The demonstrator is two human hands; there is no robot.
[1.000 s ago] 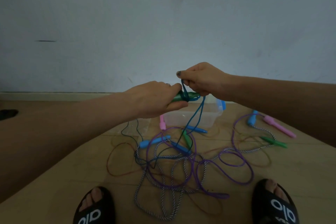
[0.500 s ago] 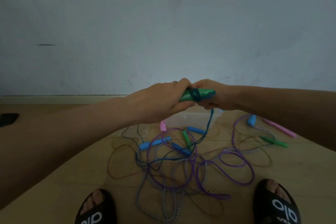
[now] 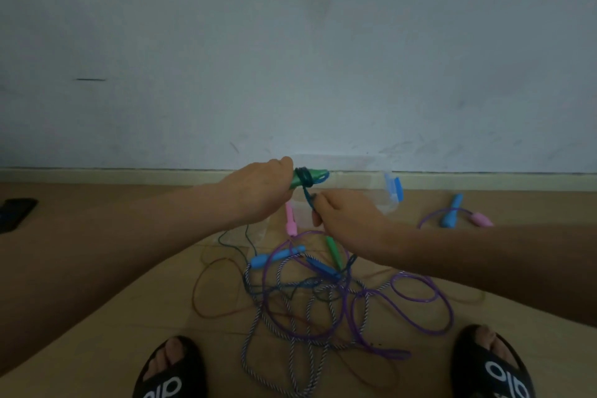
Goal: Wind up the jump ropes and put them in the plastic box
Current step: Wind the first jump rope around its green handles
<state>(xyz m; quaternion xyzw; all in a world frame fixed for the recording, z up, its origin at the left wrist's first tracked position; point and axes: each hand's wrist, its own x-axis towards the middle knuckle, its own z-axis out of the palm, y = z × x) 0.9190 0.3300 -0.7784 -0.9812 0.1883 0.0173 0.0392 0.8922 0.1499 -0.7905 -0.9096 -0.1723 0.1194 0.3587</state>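
Note:
My left hand (image 3: 258,194) grips a green jump rope handle (image 3: 315,175) held up in front of me, with several turns of dark blue cord (image 3: 303,178) wound round it. Just below and to the right, my right hand (image 3: 345,216) pinches the same cord, which runs taut from the handle down into its fingers. The clear plastic box (image 3: 387,200) with a blue latch stands on the floor behind my hands, mostly hidden by them. A tangle of ropes (image 3: 310,300), purple, striped, red and dark blue, lies on the floor between my feet.
Loose handles lie about: a pink handle (image 3: 289,218), a blue handle (image 3: 263,259), a second green handle (image 3: 334,252), and a blue and pink pair (image 3: 452,215) at right. My sandalled feet (image 3: 171,371) flank the tangle. A dark object (image 3: 14,213) lies far left. The wall is close ahead.
My right hand has dropped from beside the green handle to below it, drawing the cord down. The camera has tilted, so both hands sit lower against the wall base.

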